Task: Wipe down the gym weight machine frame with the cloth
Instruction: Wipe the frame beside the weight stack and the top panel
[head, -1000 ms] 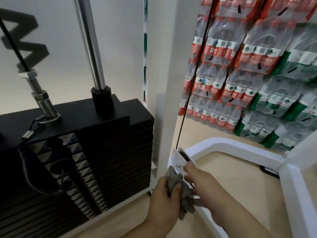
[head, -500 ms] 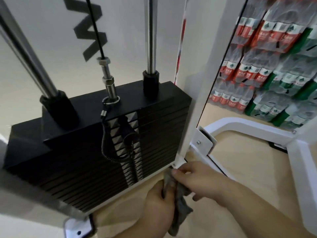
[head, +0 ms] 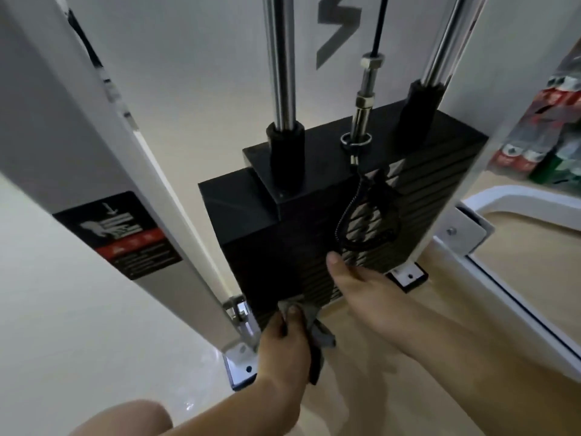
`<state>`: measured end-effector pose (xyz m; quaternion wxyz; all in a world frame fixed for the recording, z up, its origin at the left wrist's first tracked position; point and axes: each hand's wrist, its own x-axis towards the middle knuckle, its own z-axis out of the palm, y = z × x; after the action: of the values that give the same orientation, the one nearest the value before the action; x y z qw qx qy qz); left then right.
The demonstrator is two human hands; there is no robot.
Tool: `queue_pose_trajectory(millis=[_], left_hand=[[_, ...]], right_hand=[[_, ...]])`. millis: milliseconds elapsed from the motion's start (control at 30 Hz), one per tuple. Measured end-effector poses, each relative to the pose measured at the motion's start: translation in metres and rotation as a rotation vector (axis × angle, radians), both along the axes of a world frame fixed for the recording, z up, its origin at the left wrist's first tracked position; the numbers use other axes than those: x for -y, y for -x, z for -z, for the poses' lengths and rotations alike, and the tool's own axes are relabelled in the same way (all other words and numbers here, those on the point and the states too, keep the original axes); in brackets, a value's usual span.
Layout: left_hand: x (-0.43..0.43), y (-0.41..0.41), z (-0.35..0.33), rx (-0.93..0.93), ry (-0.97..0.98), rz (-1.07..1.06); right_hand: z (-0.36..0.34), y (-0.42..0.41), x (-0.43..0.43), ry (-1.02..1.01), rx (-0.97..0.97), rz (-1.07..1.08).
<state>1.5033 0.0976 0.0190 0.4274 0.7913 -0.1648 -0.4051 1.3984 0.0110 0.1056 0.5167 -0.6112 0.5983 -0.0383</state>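
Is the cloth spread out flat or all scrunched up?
Scrunched up. The left hand grips the grey cloth in a bunch, and a loose end hangs down below the hand.

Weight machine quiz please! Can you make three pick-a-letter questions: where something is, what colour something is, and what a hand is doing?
1. Where on the stack is the cloth?
A) on top
B) low on its front
C) behind it

2. What colour is the stack?
A) black
B) red
C) yellow

3. What is the left hand doing?
A) hanging empty
B) holding a bottle
C) gripping the cloth

Answers:
1 B: the cloth sits at the stack's lower front edge.
2 A: its plates are black.
3 C: the hand is clenched round the cloth.
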Motion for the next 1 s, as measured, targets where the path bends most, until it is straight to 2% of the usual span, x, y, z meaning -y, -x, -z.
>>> queue_pose_trajectory(millis=[167,300,400,500,567,633,733,800,900,1000], left_hand=[[-0.008,-0.015,-0.001,0.024,-0.019,0.12],[-0.02,-0.034,-0.013,0.028,-0.06,0.161],[-0.026,-0.043,-0.015,-0.1,-0.044,0.152],[-0.033,-0.052,-0.028,-0.31,-0.049,0.173],[-0.04,-0.06,-0.042,-0.492,-0.075,0.212],[-0.052,-0.074,-0.054,-0.597,-0.071,0.243],[-0.071,-0.096,-0.069,-0.519,-0.035,0.248],[-0.086,-0.106,-0.079,-0.381,-0.017,0.177],[-0.099,-0.126,-0.081,-0.069,-0.058,0.038],[-0.103,-0.135,-0.087,0.025,0.033,-0.079]], right_hand=[[-0.007,-0.016,-0.009,0.042,0.074,0.219],[0.003,-0.021,-0.026,-0.022,0.049,0.21],[0.021,-0.025,-0.043,-0.227,0.048,0.172],[0.038,-0.03,-0.054,-0.288,0.248,0.2],[0.053,-0.035,-0.064,-0.231,0.359,0.271],[0.071,-0.045,-0.076,-0.08,0.371,0.361],[0.081,-0.066,-0.088,0.053,0.419,0.496],[0.075,-0.08,-0.097,0.063,0.496,0.512],[0.063,-0.101,-0.114,0.168,0.584,0.512],[0.052,-0.119,-0.129,0.34,0.64,0.49]])
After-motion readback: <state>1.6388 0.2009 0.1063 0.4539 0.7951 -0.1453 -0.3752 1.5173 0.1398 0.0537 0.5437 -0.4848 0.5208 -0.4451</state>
